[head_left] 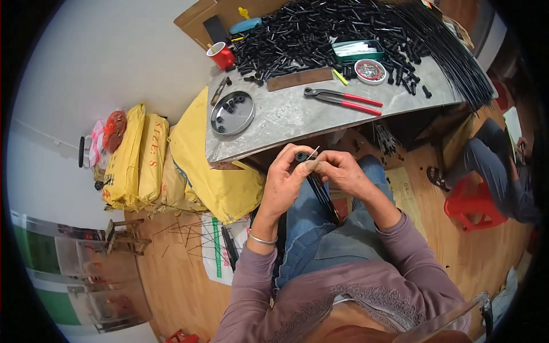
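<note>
Above my lap and just off the table's front edge, my two hands meet. Pinched in my left hand (280,180) is a small black ring-shaped part (301,156), its round end facing up. My right hand (343,171) presses thumb and finger together on a thin, light-coloured wire (313,152) beside that part. Its lower end is hidden by my fingertips. A bundle of thin black rods (323,197) runs down from under my hands over my jeans; whether it joins the black part cannot be seen.
On the grey table (274,114) lie red-handled pincers (343,102), a round tray (233,113) with small black pieces, and a heap of black parts (297,43). Long black rods (452,51) overhang the right edge. Yellow sacks (214,177) stand left; a person (492,166) sits right.
</note>
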Tool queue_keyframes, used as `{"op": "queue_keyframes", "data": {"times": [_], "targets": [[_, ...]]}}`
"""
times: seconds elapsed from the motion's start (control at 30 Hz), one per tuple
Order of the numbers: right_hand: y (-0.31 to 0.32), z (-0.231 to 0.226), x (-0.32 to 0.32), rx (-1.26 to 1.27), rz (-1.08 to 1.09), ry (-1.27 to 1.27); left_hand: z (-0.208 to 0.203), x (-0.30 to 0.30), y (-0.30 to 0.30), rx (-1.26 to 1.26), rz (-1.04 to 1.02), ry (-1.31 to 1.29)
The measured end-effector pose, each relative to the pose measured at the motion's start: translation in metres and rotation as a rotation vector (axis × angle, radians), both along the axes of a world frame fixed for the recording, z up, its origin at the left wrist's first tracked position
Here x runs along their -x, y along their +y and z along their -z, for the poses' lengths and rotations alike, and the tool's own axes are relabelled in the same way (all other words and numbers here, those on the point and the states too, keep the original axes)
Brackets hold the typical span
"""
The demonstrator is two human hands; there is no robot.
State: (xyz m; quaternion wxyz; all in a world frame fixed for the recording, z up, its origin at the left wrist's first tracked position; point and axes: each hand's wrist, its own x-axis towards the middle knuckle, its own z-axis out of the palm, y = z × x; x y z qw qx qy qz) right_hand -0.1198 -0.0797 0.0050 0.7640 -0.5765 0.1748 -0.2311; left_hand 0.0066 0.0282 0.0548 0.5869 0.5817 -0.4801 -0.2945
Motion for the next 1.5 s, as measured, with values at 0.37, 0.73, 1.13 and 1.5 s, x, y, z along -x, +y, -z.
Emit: {"op": "queue_keyframes", "data": {"times": [0.37, 0.73, 1.13, 1.5], "targets": [[0.006, -0.011, 0.014, -0.013, -0.204, 0.019, 0.009, -0.007, 0.006, -0.019, 0.255, 0.092], [0.009, -0.044, 0.009, 0.599, 0.304, -0.027, 0.025, 0.011, 0.005, 0.208, 0.048, 0.669], [0.018, -0.047, -0.017, 1.205, 0.439, -0.076, 0.022, 0.031, -0.004, 0.121, -0.431, 0.573], [-0.123, -0.003, -0.008, 1.464, 0.596, 0.547, 0.028, 0.035, -0.001, 0.21, -0.352, 0.486]]}}
